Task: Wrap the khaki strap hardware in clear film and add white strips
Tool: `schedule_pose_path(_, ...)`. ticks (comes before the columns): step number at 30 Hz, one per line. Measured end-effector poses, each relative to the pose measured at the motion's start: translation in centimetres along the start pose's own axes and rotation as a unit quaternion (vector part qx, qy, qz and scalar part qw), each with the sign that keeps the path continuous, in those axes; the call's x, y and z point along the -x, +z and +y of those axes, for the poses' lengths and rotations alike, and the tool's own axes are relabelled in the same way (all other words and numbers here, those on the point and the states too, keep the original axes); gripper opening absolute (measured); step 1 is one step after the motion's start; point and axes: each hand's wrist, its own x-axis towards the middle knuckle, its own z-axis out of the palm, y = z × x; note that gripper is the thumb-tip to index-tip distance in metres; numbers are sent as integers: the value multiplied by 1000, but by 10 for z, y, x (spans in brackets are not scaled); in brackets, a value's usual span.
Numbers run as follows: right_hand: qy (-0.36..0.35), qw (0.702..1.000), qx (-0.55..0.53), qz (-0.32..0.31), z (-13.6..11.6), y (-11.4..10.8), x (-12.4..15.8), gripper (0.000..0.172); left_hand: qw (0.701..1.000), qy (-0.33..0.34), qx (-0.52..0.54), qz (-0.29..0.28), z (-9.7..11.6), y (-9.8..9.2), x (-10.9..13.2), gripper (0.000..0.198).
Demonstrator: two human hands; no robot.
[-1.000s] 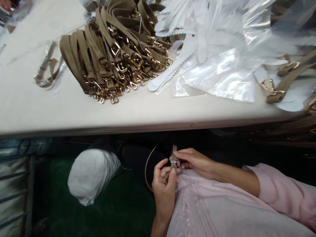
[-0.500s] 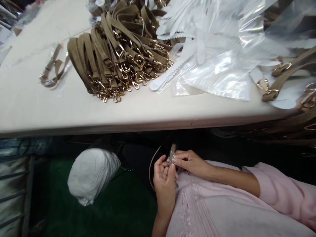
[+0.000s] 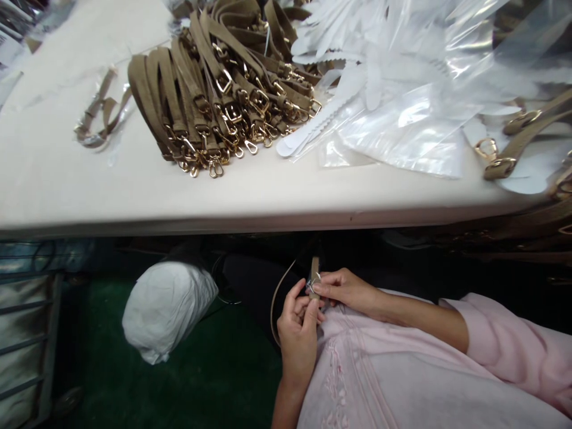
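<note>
Below the table edge, in my lap, my left hand is closed around a tan strap that stands upright between the fingers. My right hand pinches a small piece of clear plastic wrapping at the strap's upper part. A thin loop of the same strap curves down to the left of my hands. Both forearms rest on a pink garment.
On the white table lies a big pile of tan straps with gold clasps, one wrapped strap at left, clear plastic bags and white scalloped strips. More straps lie at right. A white bundle sits on the floor.
My hands stay in my lap on the strap; the right fingers have shifted a little along the plastic wrapping. The view has tilted slightly.
</note>
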Motion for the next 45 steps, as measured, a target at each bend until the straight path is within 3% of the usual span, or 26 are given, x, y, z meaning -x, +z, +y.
schedule_pose_path(3, 0, 1000, 11, -24, 3, 0, -1, 56, 999, 25, -23, 11, 0, 4, -1, 44)
schedule_pose_path(8, -17, 992, 120, -34, 6, -4, 3, 58, 1000, 16, 10, 24, 3, 9, -4, 26)
schedule_pose_path(12, -103, 962, 240, 79, 0, -2, 13, 35, 998, 4, 41, 51, 3, 11, -4, 25)
schedule_pose_path(14, -174, 929, 295, 141, -4, 0, 18, 16, 997, 13, 40, 59, -1, 11, -5, 25)
schedule_pose_path(16, -241, 895, 340, 160, -7, 3, 20, 15, 998, 31, 21, 60, -6, 11, -6, 25)
schedule_pose_path(19, -297, 858, 388, 154, -6, 7, 19, 21, 992, 83, -58, 71, -13, 12, -5, 22)
schedule_pose_path(24, -337, 819, 432, 170, 0, 10, 12, 7, 961, 188, -172, 107, -14, 13, -4, 19)
schedule_pose_path(29, -361, 807, 441, 158, 3, 9, 10, 8, 960, 191, -171, 112, -13, 12, -6, 20)
schedule_pose_path(33, -381, 795, 451, 136, 2, 5, 9, 12, 961, 186, -176, 101, -14, 12, -5, 35)
schedule_pose_path(40, -376, 776, 494, 107, -1, 7, 5, 20, 905, 292, -301, 65, -19, 8, 0, 50)
schedule_pose_path(42, -400, 754, 509, 107, -1, 8, 4, 21, 919, 273, -276, 68, -17, 8, -1, 49)
schedule_pose_path(45, -439, 721, 525, 112, 0, 10, 3, 23, 974, 168, -134, 73, -8, 10, -4, 49)
